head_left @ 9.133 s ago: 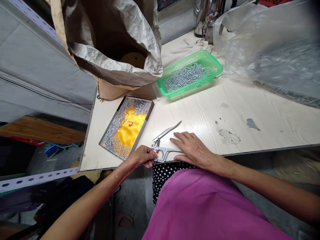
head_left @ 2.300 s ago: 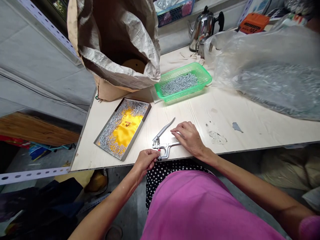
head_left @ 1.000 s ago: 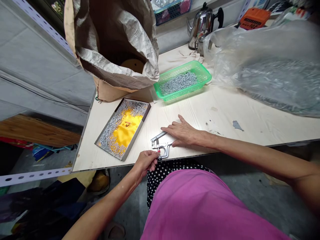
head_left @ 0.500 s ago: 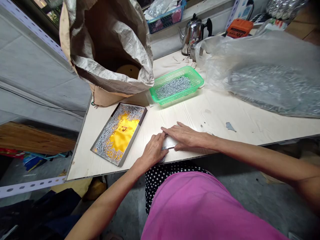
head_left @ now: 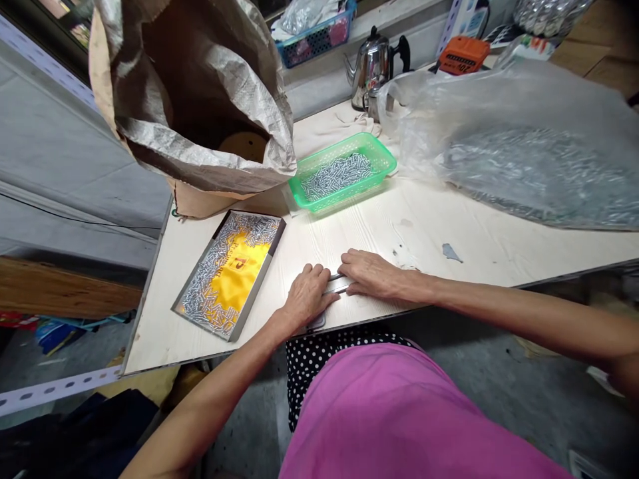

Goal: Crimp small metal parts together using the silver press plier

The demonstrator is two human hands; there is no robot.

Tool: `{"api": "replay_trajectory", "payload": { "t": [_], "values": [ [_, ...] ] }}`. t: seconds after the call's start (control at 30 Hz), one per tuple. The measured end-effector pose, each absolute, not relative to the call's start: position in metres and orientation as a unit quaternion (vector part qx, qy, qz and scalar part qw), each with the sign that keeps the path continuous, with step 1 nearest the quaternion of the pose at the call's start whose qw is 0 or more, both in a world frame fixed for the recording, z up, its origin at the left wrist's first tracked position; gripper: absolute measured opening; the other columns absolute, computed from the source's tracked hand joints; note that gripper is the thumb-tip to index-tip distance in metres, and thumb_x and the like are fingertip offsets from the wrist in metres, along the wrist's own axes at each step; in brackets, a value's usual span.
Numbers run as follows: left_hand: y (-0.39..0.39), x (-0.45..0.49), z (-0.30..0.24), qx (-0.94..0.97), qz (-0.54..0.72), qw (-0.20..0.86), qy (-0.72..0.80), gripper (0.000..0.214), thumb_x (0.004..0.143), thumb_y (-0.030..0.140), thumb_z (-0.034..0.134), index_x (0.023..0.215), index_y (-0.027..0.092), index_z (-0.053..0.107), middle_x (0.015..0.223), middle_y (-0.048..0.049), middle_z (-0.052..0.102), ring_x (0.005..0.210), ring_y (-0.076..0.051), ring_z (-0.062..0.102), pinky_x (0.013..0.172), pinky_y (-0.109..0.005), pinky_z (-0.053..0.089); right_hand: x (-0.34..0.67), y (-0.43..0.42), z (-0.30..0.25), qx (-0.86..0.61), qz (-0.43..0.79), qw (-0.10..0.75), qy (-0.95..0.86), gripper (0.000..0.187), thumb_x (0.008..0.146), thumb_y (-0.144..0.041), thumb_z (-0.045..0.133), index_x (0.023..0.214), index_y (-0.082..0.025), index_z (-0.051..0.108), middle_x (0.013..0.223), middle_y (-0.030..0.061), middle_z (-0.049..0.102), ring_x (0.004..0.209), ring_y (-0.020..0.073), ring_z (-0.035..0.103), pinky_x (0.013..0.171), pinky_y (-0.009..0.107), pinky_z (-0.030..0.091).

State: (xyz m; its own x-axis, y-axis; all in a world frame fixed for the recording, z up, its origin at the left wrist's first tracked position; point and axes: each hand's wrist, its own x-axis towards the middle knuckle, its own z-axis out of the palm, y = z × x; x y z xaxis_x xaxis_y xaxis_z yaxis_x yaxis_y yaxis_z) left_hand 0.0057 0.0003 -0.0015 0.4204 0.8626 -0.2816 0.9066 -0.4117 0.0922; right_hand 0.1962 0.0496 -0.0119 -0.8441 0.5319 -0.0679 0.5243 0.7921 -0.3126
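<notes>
At the near edge of the table [head_left: 414, 193], I see the left hand [head_left: 308, 294] clasped over one end of a metal tool [head_left: 338, 285], fingers on its far side, thumb on the near, apparently steadying it flat. Just beside it, the right hand [head_left: 372, 274] grips the tool's handles between curled fingers and thumb; I judge it is pressing them together. What lies under the left palm I cannot tell. Little tabletop remains on my near side, but a broad stretch runs off to the right.

Left of the hands, a shallow box [head_left: 256, 285] sits slantwise, its low walls seemingly keeping short metal pieces [head_left: 197, 289] from rolling off around a yellow cloth [head_left: 239, 271].

Farther back, a green basket [head_left: 349, 189] holds a similar heap, hemmed in by a tall sack [head_left: 192, 152] on the left. A plastic bag [head_left: 539, 169] fills the far right; behind stands a kettle [head_left: 369, 72].
</notes>
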Motion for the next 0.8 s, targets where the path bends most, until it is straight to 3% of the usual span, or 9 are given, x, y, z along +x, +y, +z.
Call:
{"api": "replay_trajectory", "payload": {
  "t": [0.2, 0.53, 0.6, 0.7, 0.8],
  "values": [
    [0.000, 0.008, -0.004, 0.842, -0.088, 0.148, 0.512, 0.020, 0.093, 0.039, 0.056, 0.090, 0.019, 0.057, 0.096, -0.0055, 0.061, 0.093, -0.022, 0.052, 0.079, -0.034, 0.045, 0.197, 0.043, -0.030, -0.267, 0.167, 0.024, -0.949, 0.015, 0.093, -0.022, 0.055, 0.085, -0.013, 0.064, 0.086, 0.0087, 0.062, 0.083, 0.0206, 0.052, 0.074, 0.031, 0.039],
    [-0.003, 0.011, -0.001, 0.839, -0.079, 0.138, 0.520, 0.015, 0.092, 0.034, 0.058, 0.090, 0.020, 0.060, 0.095, -0.0059, 0.062, 0.096, -0.024, 0.054, 0.081, -0.036, 0.049, 0.198, 0.035, -0.031, -0.275, 0.169, 0.055, -0.945, 0.016, 0.094, -0.020, 0.052, 0.087, -0.012, 0.064, 0.086, 0.0089, 0.061, 0.083, 0.0210, 0.051, 0.076, 0.032, 0.039],
    [-0.003, 0.009, 0.000, 0.839, -0.076, 0.127, 0.524, 0.020, 0.090, 0.037, 0.061, 0.095, 0.018, 0.060, 0.099, -0.0070, 0.062, 0.098, -0.025, 0.055, 0.083, -0.037, 0.050, 0.202, 0.042, -0.030, -0.277, 0.184, 0.070, -0.940, 0.016, 0.092, -0.025, 0.057, 0.093, -0.011, 0.065, 0.091, 0.0100, 0.060, 0.086, 0.0215, 0.052, 0.077, 0.033, 0.040],
    [-0.012, 0.011, -0.002, 0.821, -0.057, 0.099, 0.559, 0.043, 0.085, 0.045, 0.066, 0.113, 0.014, 0.056, 0.111, -0.0114, 0.062, 0.107, -0.028, 0.055, 0.089, -0.041, 0.050, 0.207, 0.062, -0.028, -0.254, 0.205, 0.077, -0.942, 0.036, 0.086, -0.044, 0.065, 0.105, -0.012, 0.065, 0.096, 0.0110, 0.058, 0.087, 0.0228, 0.051, 0.078, 0.034, 0.041],
    [-0.033, 0.023, -0.010, 0.818, -0.010, 0.070, 0.571, 0.060, 0.086, 0.041, 0.067, 0.133, 0.011, 0.044, 0.137, -0.0188, 0.051, 0.131, -0.034, 0.044, 0.105, -0.049, 0.040, 0.206, 0.081, -0.028, -0.246, 0.185, 0.063, -0.950, 0.036, 0.094, -0.047, 0.052, 0.103, -0.015, 0.068, 0.093, 0.0106, 0.060, 0.085, 0.0228, 0.050, 0.079, 0.036, 0.039]
  ]
}}
